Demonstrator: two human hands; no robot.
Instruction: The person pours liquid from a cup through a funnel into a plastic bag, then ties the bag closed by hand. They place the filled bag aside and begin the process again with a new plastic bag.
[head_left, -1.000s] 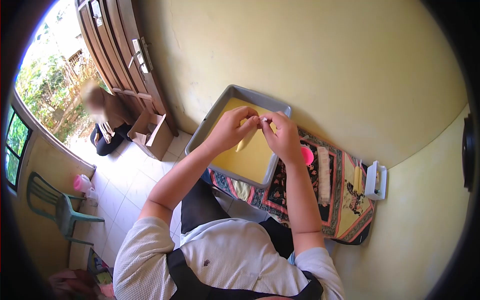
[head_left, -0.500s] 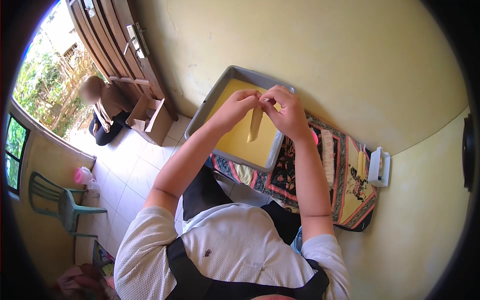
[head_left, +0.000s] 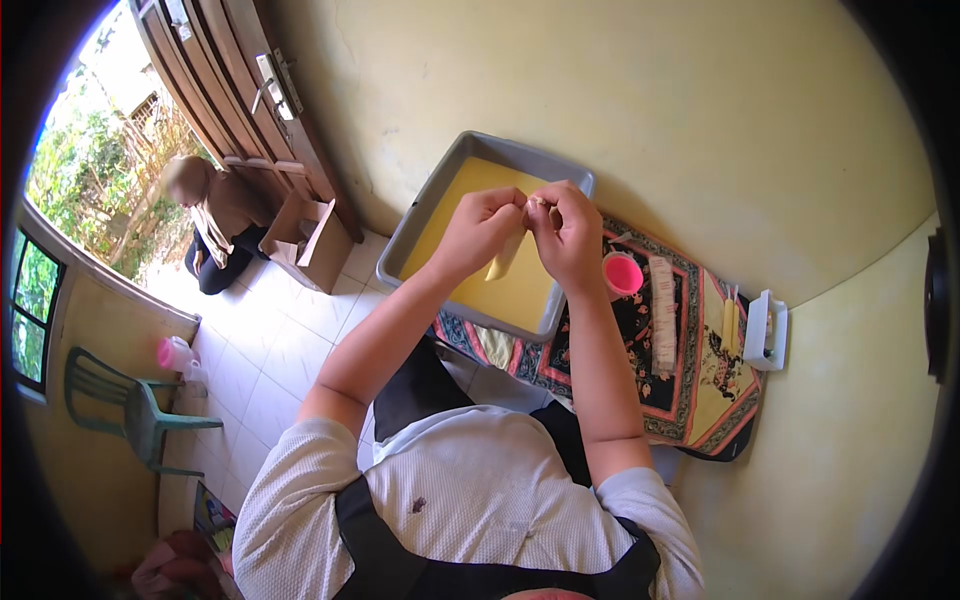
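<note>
The yellow wall (head_left: 700, 110) filled most of the view, with a patterned cloth (head_left: 690, 400) laid at its foot and a grey tray (head_left: 425, 215) of smooth yellow stuff resting partly on that cloth. Over the tray both hands met: the left hand (head_left: 478, 232) and the right hand (head_left: 570, 235) each pinched the top end of a pouch (head_left: 504, 258) — a slim, pale yellow tube hanging slightly tilted below the fingers, just above the tray's yellow surface. Fingertips were pressed together on that top end; what exactly they did to it was too small to tell.

To work that end well, I judged the pouch should hang upright so its filling stays low, with the pinch kept close to the fill line and both hands steady over the tray to catch drips.

On the cloth to the right stood a pink cup (head_left: 622, 273), a long pale strip (head_left: 663, 315), two thin yellow sticks (head_left: 731, 322) and a white holder (head_left: 772, 332). Further off, by the wooden door (head_left: 240, 100), another person (head_left: 215, 225) crouched beside a cardboard box (head_left: 305, 240); a green chair (head_left: 125, 410) stood on the tiled floor.
</note>
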